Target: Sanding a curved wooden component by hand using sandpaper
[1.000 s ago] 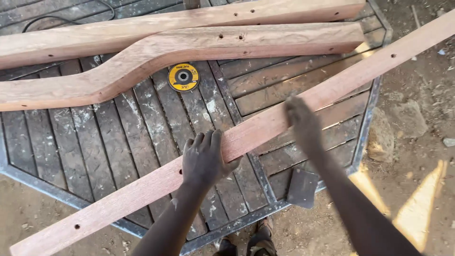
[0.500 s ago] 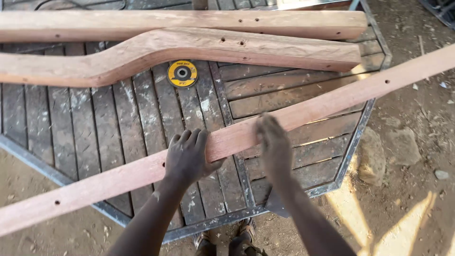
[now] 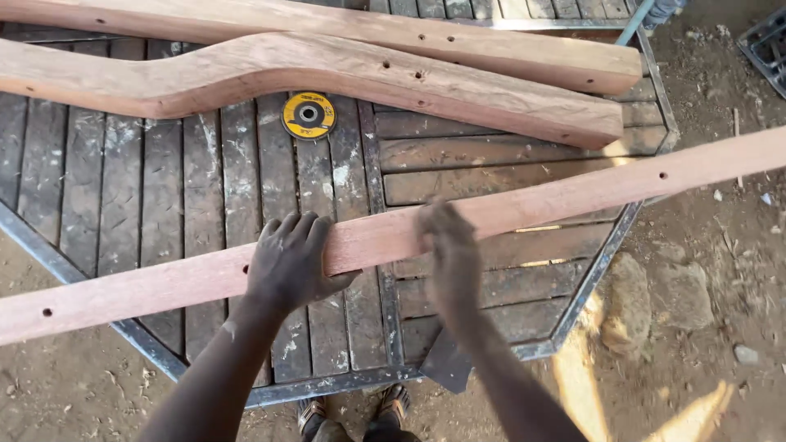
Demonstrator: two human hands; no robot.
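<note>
A long reddish wooden plank with drilled holes lies slantwise across the octagonal slatted table. My left hand rests flat on top of it, fingers curled over its far edge. My right hand, blurred by motion, presses on the plank a little to the right. The plank's left end overhangs the table toward the dirt, and its right end reaches past the table's right corner.
Two thick shaped timber pieces, one curved and one straight, lie along the table's far side. A yellow grinder disc sits on the slats below them. My sandalled feet stand at the near edge. Dirt and stones lie to the right.
My right hand has slid leftward along the plank, closer to my left hand. The plank has swung to a flatter angle and the view has shifted.
</note>
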